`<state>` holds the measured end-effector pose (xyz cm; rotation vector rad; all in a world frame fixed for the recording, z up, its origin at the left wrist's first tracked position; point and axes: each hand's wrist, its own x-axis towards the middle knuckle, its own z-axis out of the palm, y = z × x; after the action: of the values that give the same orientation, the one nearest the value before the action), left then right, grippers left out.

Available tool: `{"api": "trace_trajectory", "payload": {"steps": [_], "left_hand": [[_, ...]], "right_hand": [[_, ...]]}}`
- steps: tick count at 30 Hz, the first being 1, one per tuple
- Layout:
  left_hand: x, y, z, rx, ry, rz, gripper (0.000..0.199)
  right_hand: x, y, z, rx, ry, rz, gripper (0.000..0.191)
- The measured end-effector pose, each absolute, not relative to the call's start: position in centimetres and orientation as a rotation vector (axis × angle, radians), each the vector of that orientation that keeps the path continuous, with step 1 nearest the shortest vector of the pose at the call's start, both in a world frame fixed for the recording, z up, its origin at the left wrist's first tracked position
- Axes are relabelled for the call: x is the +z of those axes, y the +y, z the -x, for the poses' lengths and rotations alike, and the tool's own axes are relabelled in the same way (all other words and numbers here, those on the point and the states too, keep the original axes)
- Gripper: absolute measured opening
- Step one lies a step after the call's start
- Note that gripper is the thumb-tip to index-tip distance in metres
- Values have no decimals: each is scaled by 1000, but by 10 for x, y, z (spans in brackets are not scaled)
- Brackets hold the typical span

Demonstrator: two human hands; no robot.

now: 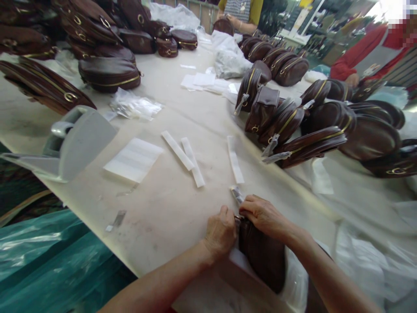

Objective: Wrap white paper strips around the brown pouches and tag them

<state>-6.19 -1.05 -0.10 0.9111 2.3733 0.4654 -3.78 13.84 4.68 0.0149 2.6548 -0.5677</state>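
Note:
A dark brown leather bag [265,256] lies at the table's near edge, under and between my hands. My left hand [221,230] has its fingers closed at the bag's upper left end, by a small metal part. Bent over the bag's top end, my right hand [262,215] pinches it near the zipper. A small clear-wrapped piece [237,194] sticks out just beyond my fingertips. Ahead of my hands lie white strips [234,160] and a stack of white sheets [133,160].
Several brown bags [283,117] stand at the right, more [109,71] at the back left. A grey tape dispenser [78,143] sits at the left edge, above teal plastic [58,265]. Clear plastic [374,261] lies at the right. Two people work across the table.

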Motion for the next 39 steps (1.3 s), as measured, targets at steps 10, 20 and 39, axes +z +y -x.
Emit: {"api": "trace_trajectory", "payload": {"steps": [10, 20, 39], "left_hand": [[-6, -42, 86, 873, 2686, -748, 13], [-12, -44, 94, 1133, 2755, -746, 13], [4, -32, 96, 1485, 1900, -180, 27]], "right_hand": [[56, 127, 38, -553, 2643, -47, 19], [49, 115, 44, -529, 2679, 34, 17], [38, 119, 43, -819, 2750, -64, 18]]}}
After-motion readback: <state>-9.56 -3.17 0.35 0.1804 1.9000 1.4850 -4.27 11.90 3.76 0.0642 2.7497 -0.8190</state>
